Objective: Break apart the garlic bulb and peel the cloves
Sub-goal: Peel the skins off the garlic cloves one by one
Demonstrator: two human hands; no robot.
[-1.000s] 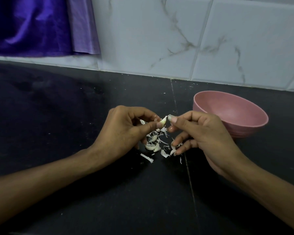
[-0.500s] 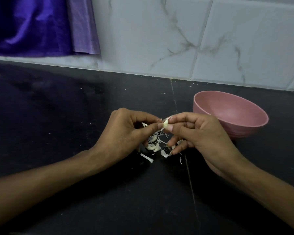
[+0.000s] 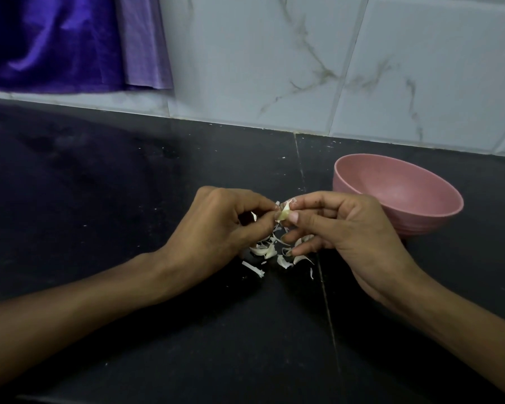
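The left hand [image 3: 216, 228] is curled, with thumb and forefinger tips pinched onto the left side of a garlic clove [image 3: 284, 213]. The right hand [image 3: 341, 228] is also curled; its thumb and forefinger pinch the right side of the same clove, while its lower fingers [image 3: 303, 248] bend inward beneath and hold nothing visible. Both hands meet at the clove, fingertips almost touching.

The clove is held above the black countertop [image 3: 129, 199], between the two hands and clear of the surface. It is small and pale yellow; its long axis runs roughly upright, tilted slightly, with a thin flap of white skin at its upper end.

Directly below the hands, a scatter of white garlic peels [image 3: 270, 252] lies on the countertop. A pink bowl [image 3: 405, 199] stands just beside the right hand, on its far right side. Behind the countertop is a marbled tile wall [image 3: 274, 68], with purple cloth [image 3: 56, 42] hanging at upper left.
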